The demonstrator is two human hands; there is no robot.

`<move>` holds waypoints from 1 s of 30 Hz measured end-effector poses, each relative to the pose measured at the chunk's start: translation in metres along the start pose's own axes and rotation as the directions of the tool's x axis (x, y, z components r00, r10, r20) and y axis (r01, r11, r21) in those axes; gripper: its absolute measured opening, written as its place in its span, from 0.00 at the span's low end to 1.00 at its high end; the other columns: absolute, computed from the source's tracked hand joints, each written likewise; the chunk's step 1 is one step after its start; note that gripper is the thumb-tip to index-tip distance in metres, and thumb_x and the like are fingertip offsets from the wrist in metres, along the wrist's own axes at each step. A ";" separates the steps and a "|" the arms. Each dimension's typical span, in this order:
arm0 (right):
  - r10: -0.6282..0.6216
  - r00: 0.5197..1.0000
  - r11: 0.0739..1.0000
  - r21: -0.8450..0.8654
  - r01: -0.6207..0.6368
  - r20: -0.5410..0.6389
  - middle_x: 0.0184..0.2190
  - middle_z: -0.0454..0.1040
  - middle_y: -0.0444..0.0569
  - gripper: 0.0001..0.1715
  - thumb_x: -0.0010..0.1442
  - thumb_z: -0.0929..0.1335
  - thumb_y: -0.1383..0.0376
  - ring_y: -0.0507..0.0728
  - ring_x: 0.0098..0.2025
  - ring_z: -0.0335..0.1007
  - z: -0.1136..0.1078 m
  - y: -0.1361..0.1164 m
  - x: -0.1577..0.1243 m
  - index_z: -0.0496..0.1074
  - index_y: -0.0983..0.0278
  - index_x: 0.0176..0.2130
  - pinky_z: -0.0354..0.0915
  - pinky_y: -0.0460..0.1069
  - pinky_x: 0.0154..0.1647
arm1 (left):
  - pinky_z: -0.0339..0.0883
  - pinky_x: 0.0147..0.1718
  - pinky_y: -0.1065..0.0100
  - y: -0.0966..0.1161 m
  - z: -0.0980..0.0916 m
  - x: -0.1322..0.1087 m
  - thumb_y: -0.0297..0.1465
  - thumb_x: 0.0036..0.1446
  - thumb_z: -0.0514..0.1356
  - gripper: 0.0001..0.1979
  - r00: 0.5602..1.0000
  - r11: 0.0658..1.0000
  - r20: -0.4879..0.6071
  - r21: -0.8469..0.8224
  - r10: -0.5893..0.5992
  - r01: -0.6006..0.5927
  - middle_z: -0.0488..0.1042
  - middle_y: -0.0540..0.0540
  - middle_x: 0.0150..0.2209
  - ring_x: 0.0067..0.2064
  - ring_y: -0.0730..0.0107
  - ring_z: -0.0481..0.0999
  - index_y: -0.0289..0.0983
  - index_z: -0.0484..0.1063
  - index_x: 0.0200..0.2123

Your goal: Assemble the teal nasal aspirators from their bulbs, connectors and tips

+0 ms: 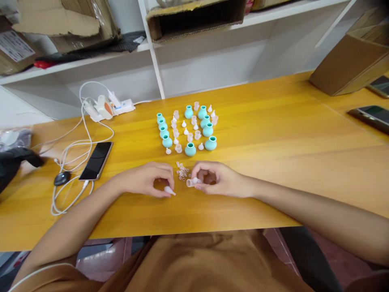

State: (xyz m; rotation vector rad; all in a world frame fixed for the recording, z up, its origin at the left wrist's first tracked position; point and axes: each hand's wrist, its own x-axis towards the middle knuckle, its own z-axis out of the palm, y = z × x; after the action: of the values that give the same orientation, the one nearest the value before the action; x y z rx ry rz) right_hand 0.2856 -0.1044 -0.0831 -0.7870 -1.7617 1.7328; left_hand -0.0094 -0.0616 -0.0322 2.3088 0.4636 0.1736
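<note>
My left hand (pixel 148 178) rests on the wooden table (pixel 273 134), its fingers pinched on a small translucent cone tip (pixel 169 190). To the right of it my right hand (pixel 214 178) is closed round a small clear cap (pixel 191 182). Between the two hands lies a little heap of tiny clear rings (pixel 181 170). Beyond them stand several teal rubber bulbs (pixel 190 149) in rows, mixed with several more clear caps and cone tips (pixel 178 148).
A black phone (pixel 96 160) lies at the left among white cables (pixel 73 150), with a power strip (pixel 109 107) behind it. Two phones (pixel 370 115) and a cardboard box (pixel 349 65) are at the right. White shelving (pixel 158 61) rises behind the table.
</note>
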 end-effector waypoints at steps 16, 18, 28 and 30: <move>0.003 1.000 0.985 0.171 0.001 -0.023 0.31 0.70 0.41 0.22 0.69 0.75 0.52 0.47 0.29 0.69 -0.001 0.002 0.002 0.68 0.65 0.46 0.71 0.42 0.27 | 0.69 0.36 0.73 -0.013 0.058 0.024 0.40 0.57 0.78 0.15 0.708 0.692 -0.618 -0.675 -0.342 -0.255 0.77 0.49 0.36 0.35 0.74 0.74 0.37 0.80 0.37; 0.031 1.000 0.977 0.211 -0.030 -0.003 0.33 0.74 0.43 0.23 0.69 0.75 0.50 0.50 0.31 0.75 0.000 0.002 0.001 0.66 0.63 0.47 0.72 0.41 0.23 | 0.67 0.31 0.74 -0.013 0.059 0.024 0.40 0.58 0.77 0.15 0.735 0.639 -0.569 -0.729 -0.368 -0.244 0.77 0.49 0.34 0.32 0.77 0.72 0.36 0.80 0.38; -0.097 0.985 0.988 0.102 0.113 -0.145 0.37 0.77 0.46 0.22 0.69 0.76 0.53 0.50 0.29 0.79 0.000 0.008 -0.002 0.66 0.62 0.48 0.78 0.44 0.24 | 0.75 0.29 0.73 -0.014 0.064 0.022 0.32 0.62 0.74 0.08 0.671 0.872 -0.719 -0.433 -0.180 -0.230 0.83 0.45 0.35 0.32 0.73 0.80 0.35 0.80 0.36; -0.143 0.973 0.990 -0.020 0.142 -0.180 0.37 0.79 0.47 0.20 0.70 0.75 0.54 0.51 0.29 0.79 0.000 0.009 -0.002 0.68 0.63 0.48 0.79 0.45 0.25 | 0.77 0.32 0.72 -0.016 0.064 0.022 0.29 0.61 0.74 0.07 0.669 0.901 -0.736 -0.358 -0.110 -0.246 0.84 0.45 0.35 0.34 0.72 0.82 0.36 0.80 0.35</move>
State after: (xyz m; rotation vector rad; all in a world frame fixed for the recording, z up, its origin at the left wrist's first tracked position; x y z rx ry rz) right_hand 0.2877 -0.1061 -0.0916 -0.7749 -1.6599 1.5128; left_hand 0.0231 -0.0853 -0.0888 1.7180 0.6535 1.1849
